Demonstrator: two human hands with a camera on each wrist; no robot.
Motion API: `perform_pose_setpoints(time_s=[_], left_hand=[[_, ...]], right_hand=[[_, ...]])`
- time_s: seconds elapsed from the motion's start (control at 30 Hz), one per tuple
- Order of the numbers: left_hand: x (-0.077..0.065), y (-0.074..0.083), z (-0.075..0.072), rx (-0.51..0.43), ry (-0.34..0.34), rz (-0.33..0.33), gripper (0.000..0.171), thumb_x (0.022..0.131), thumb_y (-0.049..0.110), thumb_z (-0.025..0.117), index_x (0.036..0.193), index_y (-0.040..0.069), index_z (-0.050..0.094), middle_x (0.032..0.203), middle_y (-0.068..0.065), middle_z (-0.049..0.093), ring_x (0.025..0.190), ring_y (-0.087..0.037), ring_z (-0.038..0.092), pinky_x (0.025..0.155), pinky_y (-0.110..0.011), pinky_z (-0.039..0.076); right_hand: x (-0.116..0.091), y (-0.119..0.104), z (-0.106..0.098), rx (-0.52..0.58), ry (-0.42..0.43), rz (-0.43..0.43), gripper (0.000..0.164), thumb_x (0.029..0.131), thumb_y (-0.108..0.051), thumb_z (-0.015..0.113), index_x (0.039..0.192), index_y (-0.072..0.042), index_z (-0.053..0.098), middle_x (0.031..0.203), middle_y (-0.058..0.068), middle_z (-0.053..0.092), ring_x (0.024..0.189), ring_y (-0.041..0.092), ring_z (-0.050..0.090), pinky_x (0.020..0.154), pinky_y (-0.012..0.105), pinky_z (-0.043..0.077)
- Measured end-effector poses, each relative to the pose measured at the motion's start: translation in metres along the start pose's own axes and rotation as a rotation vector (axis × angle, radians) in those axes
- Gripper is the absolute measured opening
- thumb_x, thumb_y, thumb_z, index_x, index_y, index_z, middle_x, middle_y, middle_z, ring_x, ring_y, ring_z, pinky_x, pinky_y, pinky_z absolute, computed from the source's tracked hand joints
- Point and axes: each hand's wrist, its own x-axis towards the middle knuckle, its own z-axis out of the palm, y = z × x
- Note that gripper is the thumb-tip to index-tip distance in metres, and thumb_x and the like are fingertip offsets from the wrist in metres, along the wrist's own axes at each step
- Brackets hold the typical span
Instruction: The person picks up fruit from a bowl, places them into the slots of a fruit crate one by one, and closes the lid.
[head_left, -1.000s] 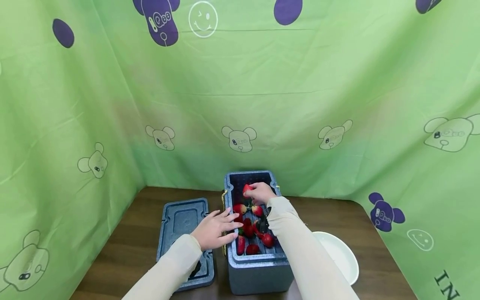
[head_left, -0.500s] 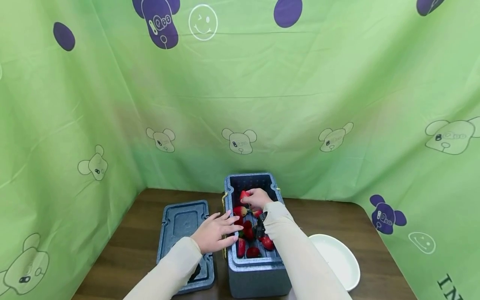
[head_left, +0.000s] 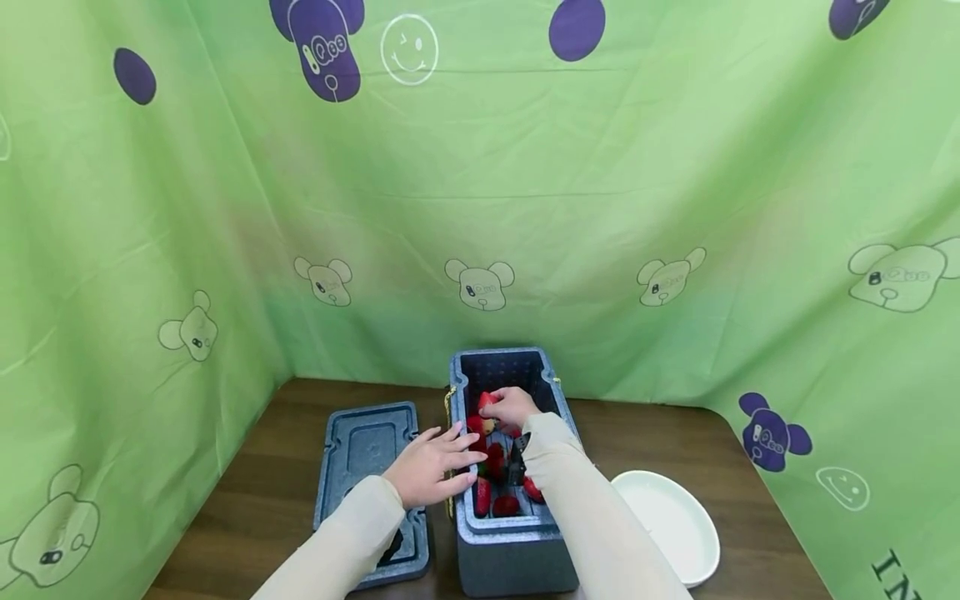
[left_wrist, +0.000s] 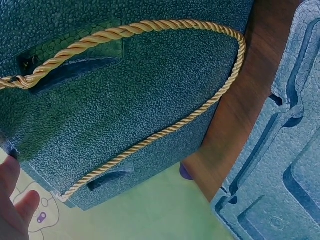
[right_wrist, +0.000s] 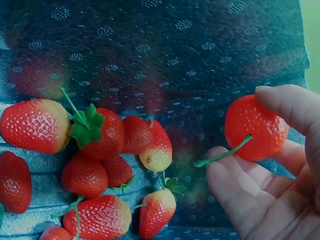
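A blue-grey foam box stands without its lid, and several red strawberries lie on its ridged floor. Inside the box, my right hand pinches one strawberry between thumb and fingers. Its green stem points left in the right wrist view, and it hangs apart from the rest. My left hand lies across the box's left rim with its fingers extended. Only its fingertips show at the left wrist view's lower left. The right forearm hides part of the box's right side.
The box lid lies on the wooden table to the left, partly under my left forearm. A white oval plate sits to the right. Twisted gold rope loops along the box's outer side. A green printed cloth surrounds the table.
My right hand has shifted a little left and toward me inside the box, still holding the strawberry. The left hand has stayed on the rim. The head view has tilted slightly.
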Motion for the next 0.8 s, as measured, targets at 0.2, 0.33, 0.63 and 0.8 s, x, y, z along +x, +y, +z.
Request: perform_pose_setpoints(time_s=[0.2, 0.33, 0.63, 0.8], left_hand=[[0.001, 0.001, 0.004, 0.003, 0.0, 0.014, 0.04, 0.099, 0.038, 0.044, 0.13, 0.02, 0.062, 0.142, -0.003, 0.05, 0.138, -0.024, 0.035, 0.107, -0.052, 0.031], [0.002, 0.001, 0.004, -0.006, -0.006, 0.002, 0.041, 0.098, 0.038, 0.045, 0.131, 0.02, 0.062, 0.142, -0.002, 0.049, 0.138, -0.024, 0.034, 0.108, -0.052, 0.03], [0.006, -0.005, -0.004, -0.003, -0.04, -0.02, 0.042, 0.098, 0.039, 0.044, 0.133, 0.021, 0.06, 0.144, -0.002, 0.047, 0.139, -0.025, 0.032, 0.109, -0.053, 0.027], [0.004, -0.01, -0.009, 0.061, -0.087, -0.031, 0.047, 0.099, 0.042, 0.043, 0.138, 0.019, 0.055, 0.145, -0.002, 0.045, 0.139, -0.025, 0.033, 0.109, -0.053, 0.027]], right_hand=[[-0.004, 0.005, 0.005, 0.055, -0.017, 0.023, 0.046, 0.079, -0.006, 0.069, 0.12, 0.011, 0.058, 0.092, 0.016, 0.068, 0.066, 0.028, 0.067, 0.062, 0.036, 0.057], [-0.007, 0.001, 0.003, 0.089, -0.05, 0.014, 0.047, 0.081, -0.003, 0.064, 0.125, 0.011, 0.055, 0.097, 0.017, 0.068, 0.078, 0.034, 0.068, 0.071, 0.041, 0.057], [-0.021, -0.03, -0.06, -0.071, -0.122, -0.159, 0.049, 0.085, -0.006, 0.061, 0.13, 0.011, 0.051, 0.1, 0.021, 0.067, 0.074, 0.02, 0.064, 0.071, 0.037, 0.056], [-0.043, -0.023, -0.113, -0.28, -0.085, -0.341, 0.049, 0.087, -0.014, 0.061, 0.129, 0.009, 0.052, 0.107, 0.026, 0.065, 0.094, 0.035, 0.064, 0.082, 0.044, 0.052]])
